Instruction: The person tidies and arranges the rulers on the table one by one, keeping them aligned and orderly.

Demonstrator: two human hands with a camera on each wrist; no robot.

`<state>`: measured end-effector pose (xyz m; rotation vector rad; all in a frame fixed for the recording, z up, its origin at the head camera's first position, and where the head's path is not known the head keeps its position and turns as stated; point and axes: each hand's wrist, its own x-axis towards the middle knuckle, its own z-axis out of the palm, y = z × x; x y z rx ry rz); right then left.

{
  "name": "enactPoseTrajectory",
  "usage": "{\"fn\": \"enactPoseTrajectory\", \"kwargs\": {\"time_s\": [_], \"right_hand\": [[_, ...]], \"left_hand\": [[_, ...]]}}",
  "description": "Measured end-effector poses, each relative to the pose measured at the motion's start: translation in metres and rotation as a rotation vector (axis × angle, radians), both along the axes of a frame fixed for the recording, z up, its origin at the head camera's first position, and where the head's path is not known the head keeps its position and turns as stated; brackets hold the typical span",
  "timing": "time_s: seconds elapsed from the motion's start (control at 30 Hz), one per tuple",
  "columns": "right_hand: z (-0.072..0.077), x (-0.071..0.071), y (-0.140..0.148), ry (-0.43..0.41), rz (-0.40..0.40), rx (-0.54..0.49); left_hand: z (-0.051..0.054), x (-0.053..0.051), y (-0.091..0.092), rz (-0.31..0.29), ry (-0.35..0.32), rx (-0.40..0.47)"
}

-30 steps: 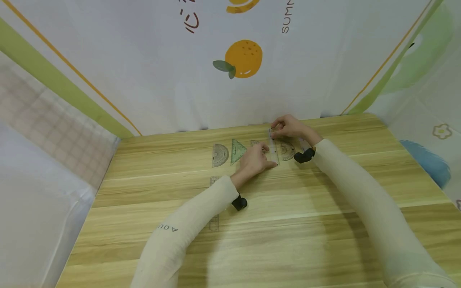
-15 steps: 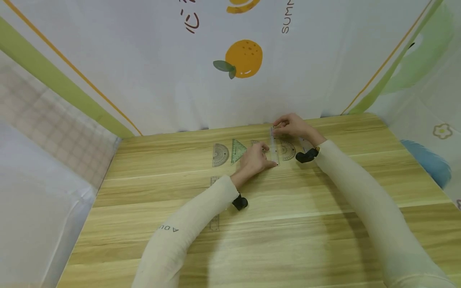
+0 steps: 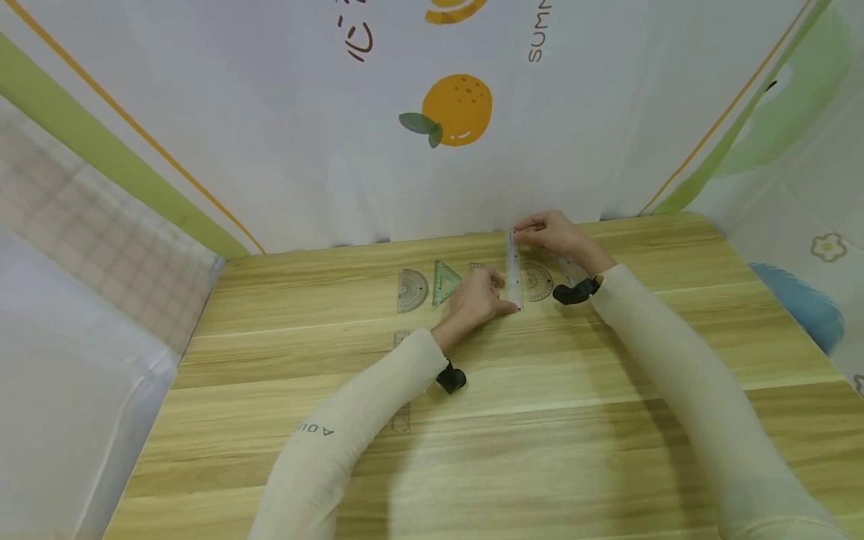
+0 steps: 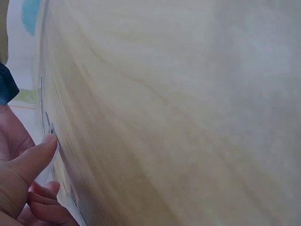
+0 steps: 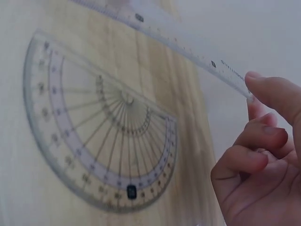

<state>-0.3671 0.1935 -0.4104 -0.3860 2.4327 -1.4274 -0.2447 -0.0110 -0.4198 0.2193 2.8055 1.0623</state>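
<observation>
A clear straight ruler [image 3: 514,262] stands lengthwise near the far table edge. My right hand [image 3: 555,234] pinches its far end between thumb and a finger, as the right wrist view shows with the thumb [image 5: 273,92] on the ruler's tip. At the near end, the thumb of my left hand [image 3: 475,298] touches the ruler, while its other fingers bend loosely to the left. That thumb [image 4: 35,160] also meets the ruler's end in the left wrist view. Just right of the ruler lies a clear protractor [image 3: 538,283]; another protractor [image 3: 478,267] is partly hidden behind my left hand.
To the left lie a protractor [image 3: 413,291] and a green set square [image 3: 443,285] in the same row. My left forearm partly covers a clear ruler-like piece [image 3: 401,420]. Another clear piece [image 3: 570,268] shows beneath my right wrist. A white printed cloth [image 3: 304,165] hangs behind the wooden table [image 3: 540,465].
My right hand has shifted slightly right and farther away, with its pinch now at the ruler's very tip. The ruler's far end has swung a little right. The left hand stays almost still.
</observation>
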Motion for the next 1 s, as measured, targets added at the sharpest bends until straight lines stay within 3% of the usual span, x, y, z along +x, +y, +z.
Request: {"fn": "enactPoseTrajectory", "kwargs": {"time_s": [0.2, 0.6, 1.0], "right_hand": [[0.0001, 0.0008, -0.0025, -0.074, -0.067, -0.097], [-0.0029, -0.0003, -0.0039, -0.114, -0.122, -0.214], [0.0046, 0.0057, -0.0104, -0.241, -0.149, -0.383]], "left_hand": [[0.0020, -0.0001, 0.0018, 0.010, -0.007, -0.023], [0.0046, 0.0017, 0.0062, 0.043, -0.042, -0.067], [0.0064, 0.0058, 0.0048, 0.035, -0.026, -0.028]]}}
